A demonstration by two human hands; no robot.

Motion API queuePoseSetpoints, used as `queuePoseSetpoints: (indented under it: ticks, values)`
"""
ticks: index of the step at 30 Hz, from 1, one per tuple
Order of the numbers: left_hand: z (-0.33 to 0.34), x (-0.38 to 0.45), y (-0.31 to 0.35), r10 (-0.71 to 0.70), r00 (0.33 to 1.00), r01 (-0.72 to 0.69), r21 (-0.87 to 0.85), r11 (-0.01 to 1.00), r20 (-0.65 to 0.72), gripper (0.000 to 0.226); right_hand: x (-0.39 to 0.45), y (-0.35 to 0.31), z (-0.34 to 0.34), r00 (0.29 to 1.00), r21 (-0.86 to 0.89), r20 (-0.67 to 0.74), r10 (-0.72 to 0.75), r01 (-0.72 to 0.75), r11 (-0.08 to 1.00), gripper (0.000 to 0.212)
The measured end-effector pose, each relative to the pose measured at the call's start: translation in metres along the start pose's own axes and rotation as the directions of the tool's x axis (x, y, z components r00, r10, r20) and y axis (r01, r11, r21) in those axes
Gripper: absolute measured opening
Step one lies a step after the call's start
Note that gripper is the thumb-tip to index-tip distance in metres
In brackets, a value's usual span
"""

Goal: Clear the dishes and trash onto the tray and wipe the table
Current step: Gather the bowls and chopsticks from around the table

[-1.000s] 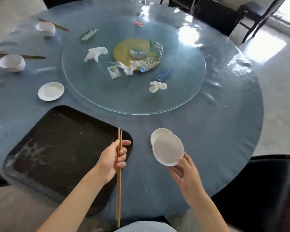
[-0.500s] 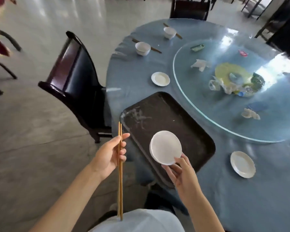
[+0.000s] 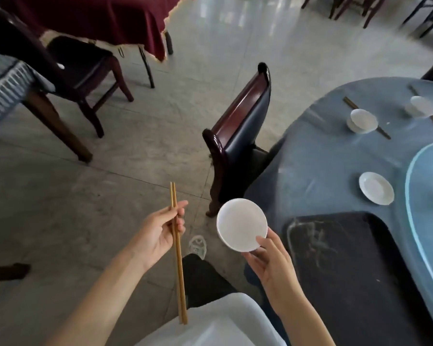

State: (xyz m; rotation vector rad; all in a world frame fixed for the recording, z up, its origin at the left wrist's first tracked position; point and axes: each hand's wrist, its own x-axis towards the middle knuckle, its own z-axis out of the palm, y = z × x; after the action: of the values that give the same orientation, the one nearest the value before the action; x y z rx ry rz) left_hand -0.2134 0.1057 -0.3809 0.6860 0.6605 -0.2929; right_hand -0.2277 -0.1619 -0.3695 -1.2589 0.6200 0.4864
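Wooden chopsticks (image 3: 177, 255) stand nearly upright in the left hand (image 3: 160, 233), thumb and fingers curled round them near the upper end, most of their length hanging below the grip. The right hand (image 3: 273, 265) pinches a white saucer (image 3: 241, 224) by its near rim, thumb on top and fingers beneath, the dish tilted toward the camera. Both loads hang over the floor, not the tabletop (image 3: 318, 161)!

The black tray (image 3: 355, 275) lies just to the right of the right hand, at the tabletop's edge, and nothing shows on it yet. Beyond the tray, further right and forward of that hand, a second saucer (image 3: 376, 188) waits beside the glass turntable (image 3: 420, 201), with two small bowls (image 3: 362, 121) and dark chopsticks (image 3: 366, 117) further off.

Now the risks. That saucer is held by one edge only; a quick swing toward the tray could let it slip, and the floor under it looks hard. The long chopsticks could slide through the fingers or catch the dark chair (image 3: 238, 136) ahead of the left hand. Setting either down too near the tray's edge may send it off the side.
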Motion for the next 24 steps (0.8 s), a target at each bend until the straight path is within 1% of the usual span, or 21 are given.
queuePoseSetpoints:
  ticks: [3, 6, 10, 14, 17, 19, 21, 24]
  values:
    - [-0.012, 0.023, 0.048, 0.056, 0.993, -0.058, -0.009, 0.998, -0.102, 0.028, 0.042, -0.025, 0.057, 0.994, -0.060, 0.101, 0.037, -0.031, 0.998, 0.029]
    - [-0.021, 0.045, 0.094, 0.088, 0.979, -0.089, 0.007, 0.996, -0.186, 0.027, 0.082, -0.050, 0.115, 0.982, -0.115, 0.169, 0.086, -0.067, 0.991, 0.029]
    - [-0.031, 0.073, 0.146, 0.136, 0.949, -0.144, -0.008, 0.989, -0.284, 0.027, 0.134, -0.083, 0.186, 0.950, -0.155, 0.283, 0.134, -0.093, 0.984, 0.029]
    - [-0.036, 0.095, 0.189, 0.179, 0.927, -0.212, -0.066, 0.975, -0.330, 0.028, 0.173, -0.116, 0.251, 0.924, -0.166, 0.350, 0.156, -0.103, 0.981, 0.033]
    - [-0.036, 0.123, 0.222, 0.171, 0.919, -0.205, -0.062, 0.977, -0.357, 0.028, 0.204, -0.133, 0.288, 0.922, -0.180, 0.347, 0.173, -0.115, 0.977, 0.033]
    - [-0.036, 0.148, 0.248, 0.156, 0.925, -0.190, -0.066, 0.980, -0.347, 0.028, 0.227, -0.143, 0.309, 0.931, -0.149, 0.315, 0.184, -0.143, 0.979, 0.034]
    - [-0.034, 0.181, 0.276, 0.129, 0.933, -0.161, -0.071, 0.984, -0.335, 0.028, 0.254, -0.152, 0.327, 0.947, -0.112, 0.262, 0.184, -0.160, 0.981, 0.034]
    - [-0.031, 0.239, 0.319, 0.091, 0.946, -0.104, -0.026, 0.994, -0.310, 0.028, 0.295, -0.166, 0.351, 0.970, -0.058, 0.161, 0.180, -0.173, 0.983, 0.033]
